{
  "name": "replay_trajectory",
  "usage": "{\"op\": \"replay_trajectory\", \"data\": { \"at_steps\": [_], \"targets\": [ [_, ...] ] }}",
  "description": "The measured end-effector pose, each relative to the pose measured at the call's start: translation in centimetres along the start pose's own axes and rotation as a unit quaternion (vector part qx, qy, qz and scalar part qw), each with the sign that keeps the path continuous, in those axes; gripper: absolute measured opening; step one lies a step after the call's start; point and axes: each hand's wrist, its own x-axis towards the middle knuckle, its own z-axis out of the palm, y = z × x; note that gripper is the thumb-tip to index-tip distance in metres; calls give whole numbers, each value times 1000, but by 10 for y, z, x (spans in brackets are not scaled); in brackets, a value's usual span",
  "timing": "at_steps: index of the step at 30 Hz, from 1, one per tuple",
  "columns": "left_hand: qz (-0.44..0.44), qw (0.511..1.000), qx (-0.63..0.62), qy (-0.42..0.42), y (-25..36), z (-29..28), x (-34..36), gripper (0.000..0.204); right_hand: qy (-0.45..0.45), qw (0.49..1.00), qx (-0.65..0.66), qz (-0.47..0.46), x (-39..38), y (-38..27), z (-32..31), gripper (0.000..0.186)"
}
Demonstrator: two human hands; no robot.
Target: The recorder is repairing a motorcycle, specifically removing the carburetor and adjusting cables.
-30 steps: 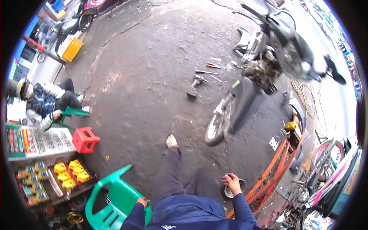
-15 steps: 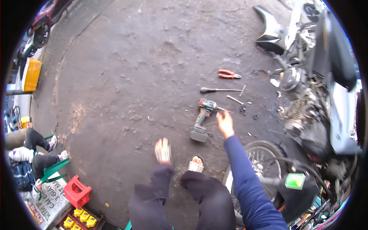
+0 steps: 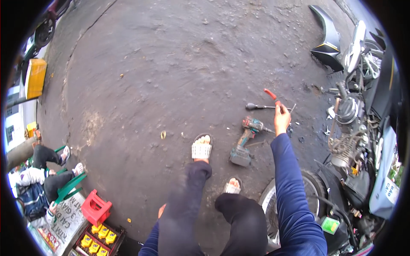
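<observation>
My right hand (image 3: 282, 120) is closed on the red-handled pliers (image 3: 270, 94), raised over the ground with a handle pointing to the far left. Their jaws are hidden by the hand. Behind the hand lies a long screwdriver (image 3: 252, 106) with a dark handle; a thin metal rod (image 3: 293, 108) crosses near its tip. A cordless impact driver (image 3: 246, 138) rests just left of my right forearm. Only a small patch of my left hand (image 3: 161, 210) shows beside my left leg, its fingers hidden.
A partly dismantled motorcycle (image 3: 348, 149) lines the right side, its wheel (image 3: 316, 187) beside my right arm. A loose black fairing panel (image 3: 328, 42) lies at the far right. At lower left are a red plastic stool (image 3: 96, 208), yellow bottles (image 3: 95, 242) and a seated person (image 3: 36, 187).
My right hand has reached farther out and picked the pliers up off the ground. The view has shifted, my left foot has moved forward, and my left sleeve has come into sight.
</observation>
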Motion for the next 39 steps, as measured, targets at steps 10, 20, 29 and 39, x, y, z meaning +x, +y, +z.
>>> {"op": "replay_trajectory", "data": {
  "at_steps": [10,20,29,39],
  "targets": [
    [-204,781,-566,-170,218,-292,-132,42,-210,873,372,235,-421,-169,-350,9],
    [-34,712,-396,-579,351,-270,-366,34,-121,969,192,98,-734,-122,-598,36],
    [-6,572,-93,-815,440,-163,-700,89,56,809,482,331,-947,-11,-695,47],
    [-85,475,132,-866,420,38,-1094,57,353,611,651,281,-1199,132,-924,34]
  ]
}}
